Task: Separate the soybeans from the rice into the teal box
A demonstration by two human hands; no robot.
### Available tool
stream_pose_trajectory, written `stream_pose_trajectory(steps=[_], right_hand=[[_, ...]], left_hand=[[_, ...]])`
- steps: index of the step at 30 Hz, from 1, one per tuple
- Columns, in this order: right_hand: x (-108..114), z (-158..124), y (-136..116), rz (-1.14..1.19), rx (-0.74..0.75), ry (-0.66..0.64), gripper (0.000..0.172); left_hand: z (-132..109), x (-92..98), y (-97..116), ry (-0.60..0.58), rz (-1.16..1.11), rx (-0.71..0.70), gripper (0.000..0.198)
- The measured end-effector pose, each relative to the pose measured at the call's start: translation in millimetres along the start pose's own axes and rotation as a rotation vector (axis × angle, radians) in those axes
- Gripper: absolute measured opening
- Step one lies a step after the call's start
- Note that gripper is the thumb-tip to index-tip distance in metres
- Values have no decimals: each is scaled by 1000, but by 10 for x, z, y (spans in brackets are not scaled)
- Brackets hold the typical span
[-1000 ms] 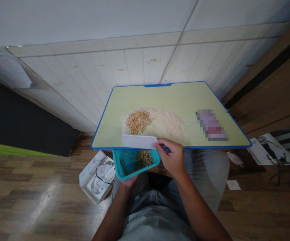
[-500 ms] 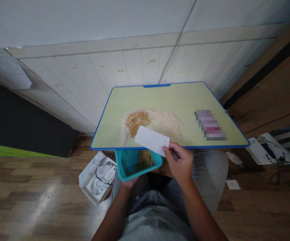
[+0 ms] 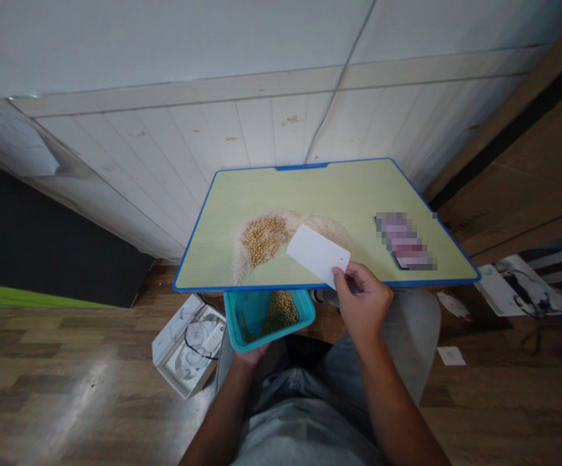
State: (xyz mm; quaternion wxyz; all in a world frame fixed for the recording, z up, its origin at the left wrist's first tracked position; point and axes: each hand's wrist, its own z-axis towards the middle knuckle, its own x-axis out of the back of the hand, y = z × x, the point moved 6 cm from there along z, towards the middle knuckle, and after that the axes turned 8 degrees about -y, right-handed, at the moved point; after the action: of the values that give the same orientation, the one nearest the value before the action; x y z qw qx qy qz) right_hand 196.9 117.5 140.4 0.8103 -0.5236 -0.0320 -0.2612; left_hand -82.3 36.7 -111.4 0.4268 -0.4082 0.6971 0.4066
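Observation:
Between thumb and fingers my right hand [image 3: 364, 298] pinches a white card [image 3: 317, 254] with a small hole near one corner. The card is held over the front of the low table [image 3: 349, 188], covering part of a spread of pale grains [image 3: 327, 226]. Round yellow soybeans [image 3: 264, 239] lie among the grains on the left. Below the table's front edge, my left hand [image 3: 252, 356] supports a turquoise plastic basin [image 3: 235, 330] from underneath; most of its fingers are hidden. More soybeans [image 3: 282, 309] sit in the basin, mainly at its right side.
A phone [image 3: 404, 243], blurred out, lies on the table's right part. On the floor at left stands an open white box [image 3: 188, 349] with a cable. Cables and a white panel [image 3: 518, 285] are at right. A wall rises behind the table.
My right hand has moved the card to the right and slightly away from me, off the front of the soybeans and over the pale grains. The basin stays in place.

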Motion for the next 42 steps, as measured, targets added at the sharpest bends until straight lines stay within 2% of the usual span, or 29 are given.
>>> stream_pose_trajectory(steps=[6,9,14,18,21,24,29,32,36,38,42], right_hand=[[66,137,142,25,-51,68,14],[25,131,138,66,-58,51,17],[-124,59,-16,86,-4,-57,17],[-199,37,-84,55,23,-90,17],[-202,66,-54,48,12,-66,16],[-173,126,19,50,-16,-24,16],[-105,199,103,46,-56,47,17],[-115,173,64,93,-54,38,16],[-202,85,-44,98,-28,-45,17],[-229,51,-71,80,-17,-58,18],[-219,60,-39,50,-16,-39,18]], left_hand=[[19,-215,-11,-136,13,3,84],[15,-268,-17,-163,29,14,81],[6,-291,-28,-141,37,7,86],[6,-333,-50,-72,27,-2,90],[2,-313,-50,-11,37,-22,93],[-10,-232,-62,-30,33,8,94],[-24,-117,-45,-155,72,27,81],[-15,-173,-30,-238,60,19,77],[-4,-272,-30,-343,0,25,76],[5,-228,-41,-326,-19,32,80],[30,-8,-57,-183,-8,26,84]])
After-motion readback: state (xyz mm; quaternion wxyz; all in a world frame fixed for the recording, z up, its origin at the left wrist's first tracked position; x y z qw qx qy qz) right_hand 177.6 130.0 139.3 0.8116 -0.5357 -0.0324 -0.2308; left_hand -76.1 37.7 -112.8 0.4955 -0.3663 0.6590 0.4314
